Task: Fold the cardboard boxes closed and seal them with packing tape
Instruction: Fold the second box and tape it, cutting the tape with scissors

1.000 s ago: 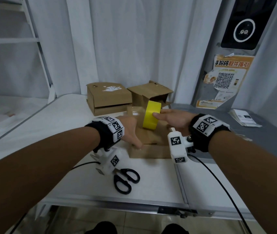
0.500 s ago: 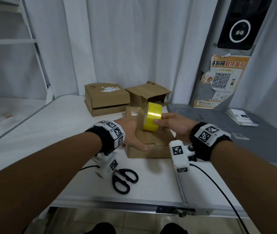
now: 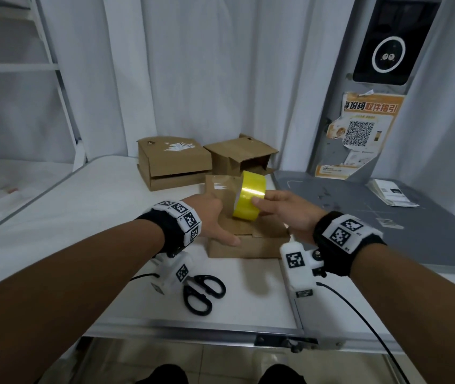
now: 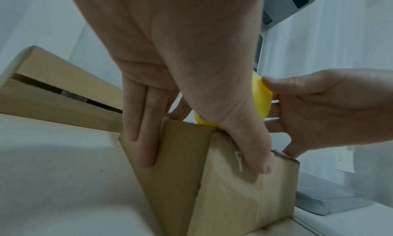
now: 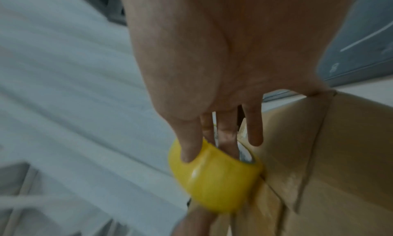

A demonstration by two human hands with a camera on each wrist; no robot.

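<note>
Tape roll point(image 3: 249, 199), yellow, sits pinched in my right hand point(image 3: 290, 214), thumb on its rim and fingers point(image 5: 228, 138) through the core, atop the near cardboard box point(image 3: 248, 239) on the white tabletop point(image 3: 96, 217). My left hand point(image 3: 211, 220) presses that box with fingers straight. Black scissors point(image 3: 202, 293) lie nearby.
</note>
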